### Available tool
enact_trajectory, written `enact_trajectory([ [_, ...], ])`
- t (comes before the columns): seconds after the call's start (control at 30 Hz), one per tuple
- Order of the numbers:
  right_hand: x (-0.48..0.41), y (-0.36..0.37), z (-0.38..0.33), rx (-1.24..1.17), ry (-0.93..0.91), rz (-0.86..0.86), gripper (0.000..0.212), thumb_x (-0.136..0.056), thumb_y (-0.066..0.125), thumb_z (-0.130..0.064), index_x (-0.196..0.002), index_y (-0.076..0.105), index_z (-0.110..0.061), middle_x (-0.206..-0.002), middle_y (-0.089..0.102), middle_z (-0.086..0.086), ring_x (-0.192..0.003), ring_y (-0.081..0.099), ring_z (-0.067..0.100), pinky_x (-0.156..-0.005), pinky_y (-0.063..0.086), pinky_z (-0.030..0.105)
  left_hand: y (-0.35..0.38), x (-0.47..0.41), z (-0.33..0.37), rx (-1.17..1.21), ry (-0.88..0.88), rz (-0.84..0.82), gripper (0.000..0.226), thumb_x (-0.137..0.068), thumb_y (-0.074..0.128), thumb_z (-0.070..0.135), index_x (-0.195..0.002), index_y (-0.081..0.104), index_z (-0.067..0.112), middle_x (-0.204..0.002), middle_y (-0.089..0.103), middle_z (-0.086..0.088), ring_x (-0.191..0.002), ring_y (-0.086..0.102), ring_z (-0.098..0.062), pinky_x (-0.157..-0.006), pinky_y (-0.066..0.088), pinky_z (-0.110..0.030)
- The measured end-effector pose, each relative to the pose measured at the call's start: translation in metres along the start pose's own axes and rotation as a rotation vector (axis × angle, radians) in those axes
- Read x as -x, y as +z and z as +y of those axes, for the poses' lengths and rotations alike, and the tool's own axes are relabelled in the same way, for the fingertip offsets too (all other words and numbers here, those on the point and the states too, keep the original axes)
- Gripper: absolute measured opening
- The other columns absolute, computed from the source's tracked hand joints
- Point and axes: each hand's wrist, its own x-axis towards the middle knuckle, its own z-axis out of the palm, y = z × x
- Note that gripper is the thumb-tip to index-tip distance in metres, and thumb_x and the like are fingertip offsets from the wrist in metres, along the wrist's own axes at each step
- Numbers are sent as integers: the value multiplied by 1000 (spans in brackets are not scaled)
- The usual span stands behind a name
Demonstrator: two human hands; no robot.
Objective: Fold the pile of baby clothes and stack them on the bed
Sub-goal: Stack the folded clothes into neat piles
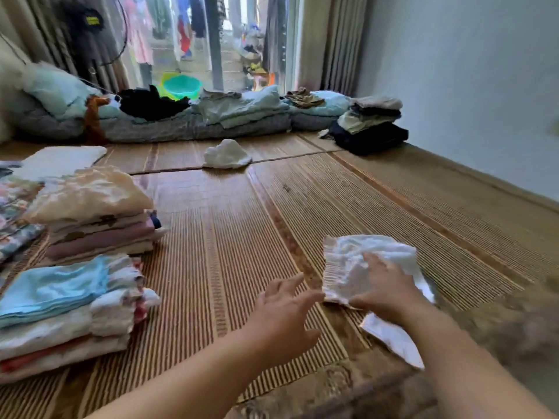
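Observation:
A small white baby garment [357, 261] lies crumpled on the bamboo mat [242, 225] at the lower right. My right hand [387, 285] rests on top of it, fingers spread and pressing the cloth. My left hand [284, 309] hovers just left of the garment with fingers relaxed and holds nothing. Two stacks of folded baby clothes stand at the left: a near one with a light blue piece on top [60, 300] and a farther one topped by a cream piece [93, 213]. Another white crumpled garment [227, 155] lies farther back on the mat.
Rolled bedding with black and pale green clothes [181, 116] runs along the back under the window. A pile of folded dark and light clothes [369, 125] sits by the right wall. Flat printed cloths [15, 213] lie at the far left.

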Motion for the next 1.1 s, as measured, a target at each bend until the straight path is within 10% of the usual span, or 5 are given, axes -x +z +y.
enact_trajectory([
  [0.1,-8,-4,63,11,100,-67,115,-66,76,-53,-151,-2,-40,-154,27,13,-137,33,37,-109,33,40,31,-43,42,-41,85,-12,68,-86,57,44,-146,25,42,-159,14,7,-145,11,-23,-118,14,-46],
  [0.37,-33,12,99,-59,125,95,39,-79,39,-39,-106,67,-41,-120,62,0,-114,51,29,-97,40,44,69,-122,56,-117,-91,139,39,-90,44,31,-129,47,35,-133,50,3,-124,43,-27,-102,39,-45],
  [0.67,8,-10,23,-216,-311,-39,91,-80,62,-37,-151,5,-38,-145,43,-2,-136,36,20,-116,18,53,-5,-87,58,239,166,207,14,-84,62,22,-93,65,33,-81,66,11,-71,63,-2,-56,47,-13],
  [0.87,50,-44,-17,-649,-509,194,20,-82,69,-32,-81,69,-12,-69,67,1,-61,62,12,-56,53,33,-46,-27,52,855,236,333,44,-68,82,19,-102,57,31,-88,67,2,-79,67,-4,-69,57,-26],
  [1.1,101,-86,-55,-1050,-406,388,18,-83,71,-28,-85,67,-10,-78,69,13,-61,62,15,-53,49,28,-84,33,19,448,68,253,12,-79,65,24,-68,64,28,-69,66,8,-66,64,-9,-66,53,-33],
])
